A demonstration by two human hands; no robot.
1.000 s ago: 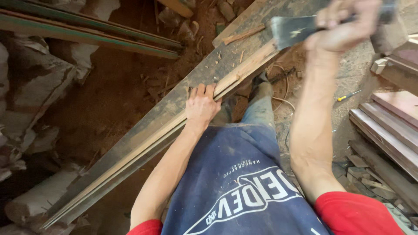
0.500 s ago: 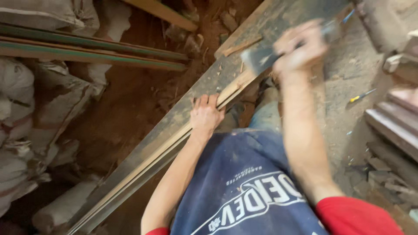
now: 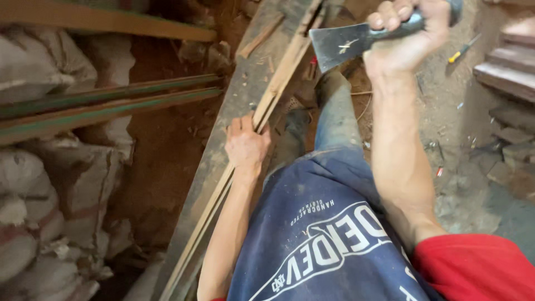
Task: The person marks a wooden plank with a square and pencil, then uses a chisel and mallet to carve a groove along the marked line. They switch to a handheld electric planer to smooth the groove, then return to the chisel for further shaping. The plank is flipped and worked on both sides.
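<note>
Right hand (image 3: 407,42) gripping hatchet (image 3: 348,42) tight by handle, blade raised above thin wood strip (image 3: 273,95). Left hand (image 3: 247,146) pressing flat on strip, closed around nothing, pinning it against long grey plank (image 3: 234,122). Risk, judging from layout: left fingers lying on strip below blade, glancing stroke could be reaching them; knee in jeans (image 3: 334,111) sitting just beside plank. Surrounding: sacks (image 3: 50,184) left, green-edged boards (image 3: 106,106), screwdriver (image 3: 463,49) on ground right, stacked timber (image 3: 510,61).
</note>
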